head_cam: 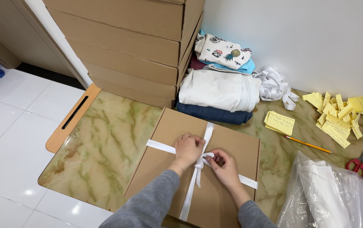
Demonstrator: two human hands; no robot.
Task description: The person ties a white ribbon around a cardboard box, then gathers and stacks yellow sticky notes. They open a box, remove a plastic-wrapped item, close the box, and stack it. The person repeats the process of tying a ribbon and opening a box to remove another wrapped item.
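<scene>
A flat brown cardboard box (173,139) lies on the marbled table, crossed by a white ribbon (207,134) running both lengthwise and across. My left hand (187,148) and my right hand (224,165) meet at the ribbon's crossing near the box's middle. Both pinch ribbon strands at the knot, fingers closed. A loose ribbon tail (188,197) hangs down toward the box's near edge.
Stacked cardboard boxes (135,46) stand at the back. Folded clothes (217,86) and a heap of white ribbon (274,86) lie behind the box. Yellow paper notes (337,114), a pencil (308,144), red scissors (358,162) and a plastic bag (329,194) sit to the right.
</scene>
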